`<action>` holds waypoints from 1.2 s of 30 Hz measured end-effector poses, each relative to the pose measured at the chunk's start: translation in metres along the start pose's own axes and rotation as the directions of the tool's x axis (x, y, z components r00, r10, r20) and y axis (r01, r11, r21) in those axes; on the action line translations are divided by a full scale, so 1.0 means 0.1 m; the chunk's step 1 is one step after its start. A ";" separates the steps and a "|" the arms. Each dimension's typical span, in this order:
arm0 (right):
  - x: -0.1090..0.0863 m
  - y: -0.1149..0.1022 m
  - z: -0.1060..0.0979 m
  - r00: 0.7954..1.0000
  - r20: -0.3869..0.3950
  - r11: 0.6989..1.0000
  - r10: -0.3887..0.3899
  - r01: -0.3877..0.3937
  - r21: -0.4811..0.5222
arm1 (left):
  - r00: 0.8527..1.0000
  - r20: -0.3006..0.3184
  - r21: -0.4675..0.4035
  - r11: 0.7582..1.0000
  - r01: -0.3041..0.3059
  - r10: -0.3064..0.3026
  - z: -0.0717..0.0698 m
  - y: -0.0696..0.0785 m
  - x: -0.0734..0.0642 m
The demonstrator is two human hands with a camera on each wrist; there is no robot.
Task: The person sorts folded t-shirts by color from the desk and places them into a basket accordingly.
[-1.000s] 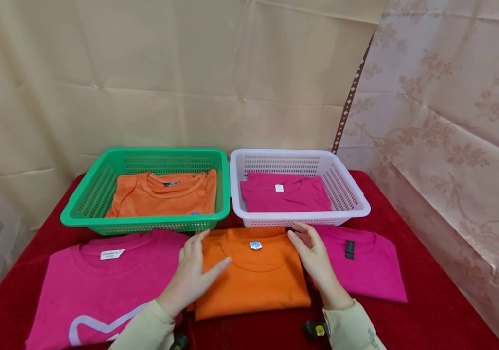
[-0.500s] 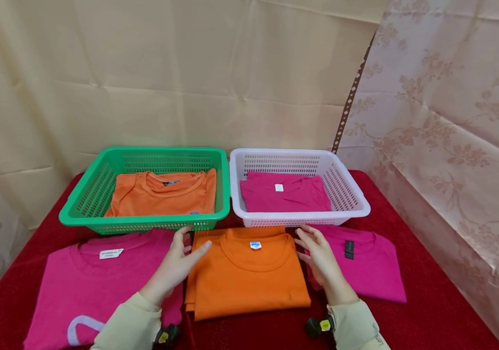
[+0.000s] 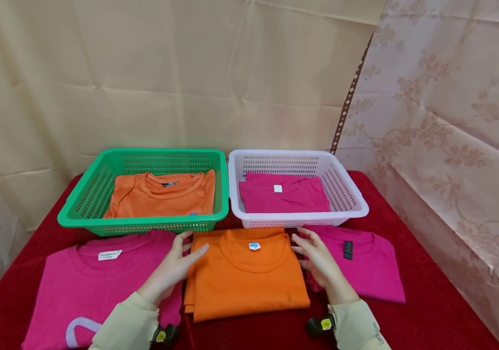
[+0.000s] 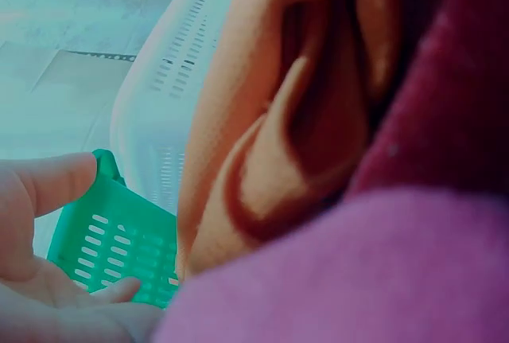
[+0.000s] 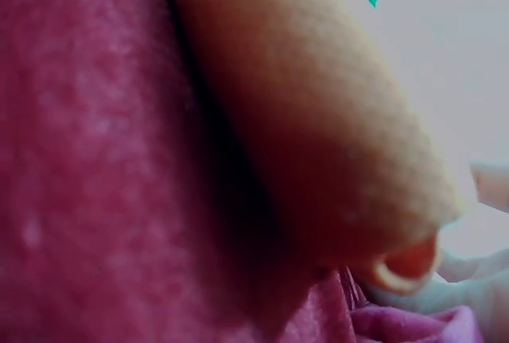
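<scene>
A folded orange T-shirt (image 3: 249,287) lies flat on the table between my hands, collar toward the baskets. At its left edge is my left hand (image 3: 166,272), thumb reaching over the shirt's side and fingers loosely bent. On the other side my right hand (image 3: 326,265) has relaxed, spread fingers right at the shirt's edge. Both hands hold nothing. Up close, the left wrist view shows the shirt's folded layers (image 4: 270,136) and the left hand (image 4: 48,247) apart from them. A pink T-shirt (image 3: 100,287) lies partly under the left arm; another pink T-shirt (image 3: 374,267) is at right.
Behind the shirts stand a green basket (image 3: 144,222) with an orange T-shirt (image 3: 166,199) inside, and a white basket (image 3: 306,215) with a pink T-shirt (image 3: 284,199). The baskets sit side by side on a red cloth (image 3: 429,301), before a beige curtain (image 3: 166,73).
My left hand has drawn left off the orange T-shirt to its edge. The right hand has shifted slightly right. The shirts and baskets have stayed in place.
</scene>
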State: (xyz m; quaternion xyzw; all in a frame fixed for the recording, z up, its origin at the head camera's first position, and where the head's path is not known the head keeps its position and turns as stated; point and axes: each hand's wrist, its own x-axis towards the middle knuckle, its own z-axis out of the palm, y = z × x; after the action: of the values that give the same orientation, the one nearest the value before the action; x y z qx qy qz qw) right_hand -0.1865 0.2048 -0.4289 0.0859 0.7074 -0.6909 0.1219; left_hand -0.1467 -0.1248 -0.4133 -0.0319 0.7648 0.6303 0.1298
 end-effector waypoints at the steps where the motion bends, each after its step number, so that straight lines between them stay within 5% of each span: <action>1: 0.00 0.00 0.00 1.000 0.006 1.000 0.007 -0.007 -0.005 | 1.000 0.005 0.010 1.000 0.001 -0.001 0.00 0.00 0.00; 9: -0.01 0.02 0.01 0.997 0.073 0.997 0.029 -0.024 -0.071 | 0.996 0.089 0.089 0.996 -0.010 0.002 -0.01 -0.01 -0.01; 17: -0.01 0.04 -0.01 0.989 0.148 0.996 0.006 0.007 -0.084 | 0.997 0.075 0.105 0.994 -0.015 0.007 -0.01 -0.02 0.00; 25: 0.02 0.09 -0.06 0.961 0.277 0.996 -0.020 0.044 -0.082 | 0.996 0.091 0.107 0.994 0.005 -0.015 0.00 -0.03 0.00; 36: 0.00 0.10 -0.05 0.943 0.333 0.988 -0.013 0.064 -0.142 | 0.992 0.121 0.150 0.989 0.015 -0.034 0.02 -0.01 -0.04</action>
State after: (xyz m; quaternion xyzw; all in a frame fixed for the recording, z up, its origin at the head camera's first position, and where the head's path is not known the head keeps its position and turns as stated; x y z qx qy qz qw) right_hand -0.1837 0.2099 -0.4388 -0.0545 0.7285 -0.6425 0.2313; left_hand -0.1424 -0.1240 -0.4138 0.0076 0.7997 0.5706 0.1866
